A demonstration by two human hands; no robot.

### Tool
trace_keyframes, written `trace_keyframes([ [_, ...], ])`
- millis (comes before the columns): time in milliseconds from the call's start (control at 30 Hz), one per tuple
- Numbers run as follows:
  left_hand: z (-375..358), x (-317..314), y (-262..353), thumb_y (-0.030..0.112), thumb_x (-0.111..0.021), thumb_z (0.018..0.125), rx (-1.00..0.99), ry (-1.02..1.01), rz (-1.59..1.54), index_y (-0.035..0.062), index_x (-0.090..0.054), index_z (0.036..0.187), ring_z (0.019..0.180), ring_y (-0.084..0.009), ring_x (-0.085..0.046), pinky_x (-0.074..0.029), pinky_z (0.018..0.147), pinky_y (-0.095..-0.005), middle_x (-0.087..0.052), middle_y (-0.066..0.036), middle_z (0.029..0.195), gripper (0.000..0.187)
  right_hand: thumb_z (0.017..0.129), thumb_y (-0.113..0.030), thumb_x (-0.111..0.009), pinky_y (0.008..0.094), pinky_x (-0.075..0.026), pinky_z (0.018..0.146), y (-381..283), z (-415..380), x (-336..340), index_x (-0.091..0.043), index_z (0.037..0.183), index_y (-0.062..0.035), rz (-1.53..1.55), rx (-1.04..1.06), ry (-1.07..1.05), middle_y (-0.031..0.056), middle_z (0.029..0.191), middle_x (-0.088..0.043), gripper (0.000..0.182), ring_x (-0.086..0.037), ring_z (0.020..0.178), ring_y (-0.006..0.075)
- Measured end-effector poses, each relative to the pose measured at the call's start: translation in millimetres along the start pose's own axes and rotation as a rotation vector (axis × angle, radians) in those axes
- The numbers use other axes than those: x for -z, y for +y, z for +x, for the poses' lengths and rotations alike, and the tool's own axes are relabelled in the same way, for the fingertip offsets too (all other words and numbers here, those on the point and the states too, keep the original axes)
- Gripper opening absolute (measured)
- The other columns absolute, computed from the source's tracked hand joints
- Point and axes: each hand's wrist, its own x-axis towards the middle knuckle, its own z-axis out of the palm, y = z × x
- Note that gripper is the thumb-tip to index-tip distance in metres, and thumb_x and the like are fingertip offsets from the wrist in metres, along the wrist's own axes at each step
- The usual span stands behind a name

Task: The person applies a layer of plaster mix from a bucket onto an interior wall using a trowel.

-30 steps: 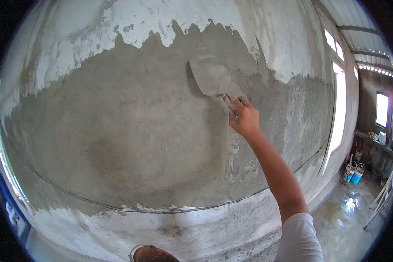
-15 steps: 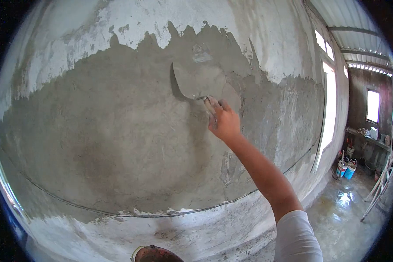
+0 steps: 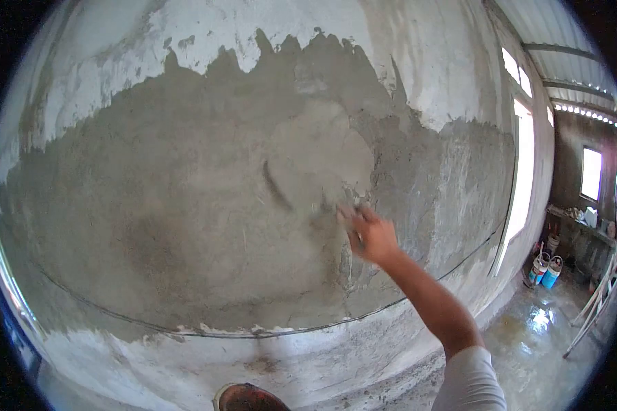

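My right hand (image 3: 373,236) is closed around the handle of a trowel, out in front of me at the wall. The trowel (image 3: 301,188) is smeared by motion, and its grey blade blends with the plaster; a dark curved edge marks its left side. Around it spreads grey wet plaster (image 3: 206,185) with a jagged upper border. A smoother, lighter plaster patch (image 3: 325,140) lies just above the blade. My left hand is out of view.
A thin cable (image 3: 253,335) runs across the lower wall. At the bottom edge shows a rounded brown object with a pale rim (image 3: 250,399). On the right are buckets (image 3: 550,275), a ledge with items (image 3: 583,220), a ladder-like frame (image 3: 594,308) and a wet floor (image 3: 528,329).
My right hand and the trowel have moved down and slightly right along the wall. The lighter plaster patch above is now uncovered.
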Motion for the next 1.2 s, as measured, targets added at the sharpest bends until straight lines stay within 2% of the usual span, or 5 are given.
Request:
trace_keyframes([
  [200,7,-15,-41,0.002,-0.061,0.079,-0.115,0.048,0.131,-0.0032,-0.066,0.081,0.068,-0.0151,-0.060,-0.049,0.060,-0.0333,-0.065,-0.004,0.074,0.007,0.080,-0.018,-0.069,0.0407,-0.055,0.063,-30,-139,38,-0.058,0.135,-0.0203,0.669,-0.053,-0.527,0.0104,0.093,-0.066,0.056,-0.065,0.074,0.0324],
  [367,7,-49,34,0.004,-0.065,0.075,-0.105,-0.064,0.183,-0.0052,-0.065,0.082,0.066,-0.0090,-0.049,-0.044,0.059,-0.0310,-0.054,0.001,0.066,0.012,0.077,-0.013,-0.074,0.0375,-0.051,0.060,-68,-196,12,-0.064,0.127,-0.0137,0.689,0.251,-0.932,0.0072,0.086,-0.070,0.051,-0.066,0.072,0.0280],
  [467,-5,-53,72,-0.003,-0.065,0.068,-0.073,-0.210,0.110,-0.0066,-0.070,0.103,0.078,-0.0111,-0.059,-0.049,0.072,-0.0284,-0.067,-0.003,0.082,0.035,0.083,-0.024,-0.068,0.0431,-0.051,0.062,-112,-199,11,-0.062,0.129,-0.0179,0.586,0.236,-1.143,0.0092,0.083,-0.068,0.046,-0.068,0.077,0.0293],
  [867,7,-117,90,-0.005,-0.066,0.069,-0.022,-0.415,-0.030,-0.0066,-0.069,0.098,0.073,-0.0129,-0.064,-0.051,0.069,-0.0284,-0.070,-0.007,0.085,0.030,0.081,-0.027,-0.066,0.0503,-0.058,0.070,-142,-279,-6,-0.063,0.120,-0.0111,0.601,0.030,-1.289,0.0204,0.085,-0.070,0.042,-0.071,0.080,0.0391],
  [1200,14,-134,108,-0.007,-0.065,0.071,0.016,-0.473,-0.041,-0.0069,-0.068,0.100,0.073,-0.0138,-0.065,-0.052,0.069,-0.0292,-0.070,-0.007,0.085,0.030,0.083,-0.024,-0.067,0.0542,-0.056,0.071,-189,-294,-5,-0.063,0.125,-0.0193,0.812,-0.538,-0.967,0.0196,0.084,-0.069,0.043,-0.069,0.079,0.0423],
])
